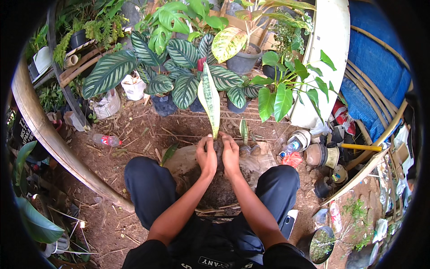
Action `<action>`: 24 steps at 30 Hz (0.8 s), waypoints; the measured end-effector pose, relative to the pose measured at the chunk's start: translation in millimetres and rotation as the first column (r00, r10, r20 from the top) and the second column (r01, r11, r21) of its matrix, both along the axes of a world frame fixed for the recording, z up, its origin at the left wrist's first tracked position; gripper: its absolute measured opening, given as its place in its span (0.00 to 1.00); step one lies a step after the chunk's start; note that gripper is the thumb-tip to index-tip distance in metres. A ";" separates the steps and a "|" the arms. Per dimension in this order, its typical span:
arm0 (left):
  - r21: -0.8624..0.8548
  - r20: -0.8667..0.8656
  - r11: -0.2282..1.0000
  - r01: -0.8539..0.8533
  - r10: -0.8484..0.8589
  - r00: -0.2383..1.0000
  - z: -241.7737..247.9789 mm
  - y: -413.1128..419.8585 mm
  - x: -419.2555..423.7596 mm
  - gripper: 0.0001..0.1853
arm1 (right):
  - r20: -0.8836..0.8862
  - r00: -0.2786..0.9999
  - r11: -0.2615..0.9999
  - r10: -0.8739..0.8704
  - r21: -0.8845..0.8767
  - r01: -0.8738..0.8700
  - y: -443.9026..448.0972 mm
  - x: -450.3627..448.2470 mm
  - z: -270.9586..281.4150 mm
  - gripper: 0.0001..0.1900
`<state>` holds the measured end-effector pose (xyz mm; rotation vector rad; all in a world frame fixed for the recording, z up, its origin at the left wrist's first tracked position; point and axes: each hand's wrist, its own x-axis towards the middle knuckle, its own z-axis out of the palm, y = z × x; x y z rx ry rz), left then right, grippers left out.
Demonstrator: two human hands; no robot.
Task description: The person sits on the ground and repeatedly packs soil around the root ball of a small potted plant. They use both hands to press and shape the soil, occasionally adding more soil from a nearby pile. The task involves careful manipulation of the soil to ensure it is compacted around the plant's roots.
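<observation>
My left hand (207,156) and my right hand (230,153) cup a clump of dark soil (219,148) from both sides at the base of a snake plant leaf (210,97). The leaf stands upright with pale yellow edges. Below my wrists, between my knees, lies a heap of dark soil (215,191) on a pale sheet (265,158). A smaller snake plant cutting (244,130) stands in a small pot (245,150) just right of my right hand, with another small round pot (256,150) beside it. A loose green leaf (169,154) lies by my left knee.
Potted striped-leaf plants (186,53) and a grey plastic pot (244,60) stand ahead. A plastic bottle (106,140) lies at left. Stacked pots (320,154) and a blue-labelled bottle (289,149) are at right. Bamboo poles (63,148) flank both sides. A phone (288,223) is beside my right thigh.
</observation>
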<state>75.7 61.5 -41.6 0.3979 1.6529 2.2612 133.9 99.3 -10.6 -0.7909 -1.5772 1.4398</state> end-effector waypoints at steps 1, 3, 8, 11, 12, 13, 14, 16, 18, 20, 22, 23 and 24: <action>0.036 -0.056 0.999 0.035 -0.033 0.998 1.7 -0.3 -0.6 0.21 | -0.037 0.999 1.000 -0.007 0.007 0.008 1.9 -1.2 -0.6 0.19; 0.054 -0.167 0.993 0.104 -0.094 0.981 5.7 -1.5 -0.6 0.21 | -0.102 0.994 1.000 -0.027 0.007 0.028 6.5 -2.0 -3.0 0.20; -0.197 -0.344 0.957 0.213 -0.271 0.899 15.9 -6.6 -4.1 0.36 | -0.119 0.985 0.991 -0.123 0.041 0.128 10.7 4.5 -7.3 0.23; -0.223 -0.380 0.945 0.240 -0.311 0.871 18.6 -8.8 -6.5 0.36 | -0.164 0.979 0.989 -0.118 0.069 0.130 6.1 4.9 -4.0 0.26; -0.195 -0.378 0.951 0.240 -0.298 0.877 18.5 -9.1 -7.0 0.35 | -0.197 0.975 0.987 -0.107 0.098 0.128 3.8 4.2 -2.1 0.27; -0.168 -0.374 0.957 0.238 -0.285 0.882 17.7 -9.2 -7.5 0.34 | -0.227 0.969 0.982 -0.096 0.136 0.129 1.1 3.6 -0.2 0.29; -0.133 -0.382 0.965 0.228 -0.262 0.886 16.6 -9.1 -8.4 0.33 | -0.250 0.965 0.978 -0.083 0.168 0.127 -1.0 2.1 2.1 0.28; -0.064 -0.320 0.955 0.290 -0.295 0.900 14.9 -5.9 -13.0 0.32 | -0.264 0.961 0.972 -0.079 0.195 0.134 -5.2 0.7 5.8 0.28; 0.000 -0.276 0.946 0.323 -0.310 0.910 11.9 -4.0 -15.6 0.31 | -0.245 0.966 0.975 -0.082 0.182 0.128 -8.1 1.0 8.0 0.28; 0.046 -0.242 0.939 0.341 -0.321 0.916 9.7 -2.6 -15.2 0.31 | -0.211 0.974 0.987 -0.080 0.122 0.107 -6.8 3.1 10.1 0.28; 0.070 -0.223 0.955 0.289 -0.268 0.937 9.3 -1.3 -14.6 0.29 | -0.190 0.981 0.999 -0.032 0.035 0.040 -0.8 5.1 12.6 0.28; 0.053 -0.210 0.964 0.259 -0.243 0.947 9.8 -0.7 -13.9 0.29 | -0.194 0.981 0.999 0.022 -0.020 -0.026 4.3 6.4 14.6 0.28; 0.098 -0.185 0.954 0.284 -0.263 0.947 10.2 -1.0 -12.8 0.28 | -0.198 0.977 0.993 0.074 -0.075 -0.090 9.4 7.6 16.3 0.28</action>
